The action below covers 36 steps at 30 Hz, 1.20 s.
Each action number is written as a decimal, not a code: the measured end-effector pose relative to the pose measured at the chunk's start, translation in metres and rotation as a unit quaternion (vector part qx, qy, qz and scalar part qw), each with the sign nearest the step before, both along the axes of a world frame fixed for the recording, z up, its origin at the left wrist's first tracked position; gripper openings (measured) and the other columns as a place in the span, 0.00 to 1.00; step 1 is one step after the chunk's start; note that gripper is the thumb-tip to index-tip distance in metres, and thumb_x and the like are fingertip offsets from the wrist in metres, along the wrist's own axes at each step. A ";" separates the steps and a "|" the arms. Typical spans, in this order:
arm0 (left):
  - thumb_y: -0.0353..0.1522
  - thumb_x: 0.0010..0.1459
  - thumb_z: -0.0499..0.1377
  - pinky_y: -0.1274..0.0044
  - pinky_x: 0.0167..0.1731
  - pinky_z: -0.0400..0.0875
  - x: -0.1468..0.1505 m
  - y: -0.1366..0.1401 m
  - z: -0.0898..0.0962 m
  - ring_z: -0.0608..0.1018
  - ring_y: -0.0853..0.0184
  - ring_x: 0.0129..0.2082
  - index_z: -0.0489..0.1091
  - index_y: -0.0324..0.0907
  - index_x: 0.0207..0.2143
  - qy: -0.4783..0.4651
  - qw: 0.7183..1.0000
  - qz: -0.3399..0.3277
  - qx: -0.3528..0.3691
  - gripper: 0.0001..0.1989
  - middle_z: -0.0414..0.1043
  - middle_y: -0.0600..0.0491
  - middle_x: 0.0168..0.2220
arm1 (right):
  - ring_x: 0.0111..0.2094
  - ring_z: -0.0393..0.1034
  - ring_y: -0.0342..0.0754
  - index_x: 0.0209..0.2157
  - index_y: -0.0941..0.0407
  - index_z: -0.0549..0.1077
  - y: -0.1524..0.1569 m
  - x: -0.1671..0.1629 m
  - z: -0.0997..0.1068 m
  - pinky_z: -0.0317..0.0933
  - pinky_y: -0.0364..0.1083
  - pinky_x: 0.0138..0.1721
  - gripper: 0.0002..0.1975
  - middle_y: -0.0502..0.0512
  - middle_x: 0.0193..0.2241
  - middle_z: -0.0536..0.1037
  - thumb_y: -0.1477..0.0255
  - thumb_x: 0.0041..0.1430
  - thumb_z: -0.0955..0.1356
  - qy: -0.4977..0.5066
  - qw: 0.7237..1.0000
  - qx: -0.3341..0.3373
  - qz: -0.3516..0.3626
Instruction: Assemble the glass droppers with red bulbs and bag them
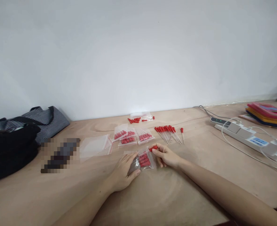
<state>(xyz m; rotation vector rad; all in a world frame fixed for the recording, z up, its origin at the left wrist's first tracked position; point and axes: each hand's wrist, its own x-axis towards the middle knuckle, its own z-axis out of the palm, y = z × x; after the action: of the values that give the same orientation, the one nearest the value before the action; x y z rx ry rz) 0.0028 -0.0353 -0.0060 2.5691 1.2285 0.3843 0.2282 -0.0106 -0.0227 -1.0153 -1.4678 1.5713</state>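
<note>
A clear zip-lock bag (144, 159) holding several droppers with red rubber bulbs lies on the table between my hands. My left hand (124, 169) grips the bag's left end, thumb at the near edge and fingers along the far one. At the bag's right end, my right hand (163, 155) pinches a dropper (153, 148) by its red bulb; its stem is hard to make out against the bag. Beyond my hands, filled bags (127, 140) lie overlapping. To their right, loose droppers (166, 129) are fanned out, with a single one (182, 130) apart.
Flat unfilled zip-lock bags (93, 146) lie left of the filled ones. Loose red bulbs (134, 120) are near the wall. On the right are a power strip (244, 136) with white cables and a stack of coloured folders (267, 113). A striped bag (51, 121) stands left.
</note>
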 end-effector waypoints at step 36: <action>0.36 0.60 0.46 0.60 0.55 0.52 0.000 0.003 -0.002 0.56 0.58 0.58 0.49 0.41 0.59 -0.003 1.000 0.013 -0.008 0.24 0.52 0.46 0.59 | 0.10 0.55 0.35 0.29 0.56 0.69 0.014 -0.025 -0.017 0.49 0.37 0.09 0.10 0.45 0.18 0.70 0.64 0.48 0.67 -0.048 0.987 0.049 -0.143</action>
<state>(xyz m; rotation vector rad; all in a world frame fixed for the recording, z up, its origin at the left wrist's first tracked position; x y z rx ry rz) 0.0026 -0.0325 -0.0076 2.5395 1.2590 0.3843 0.2029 0.0033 -0.0399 -1.2000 -1.3782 1.2497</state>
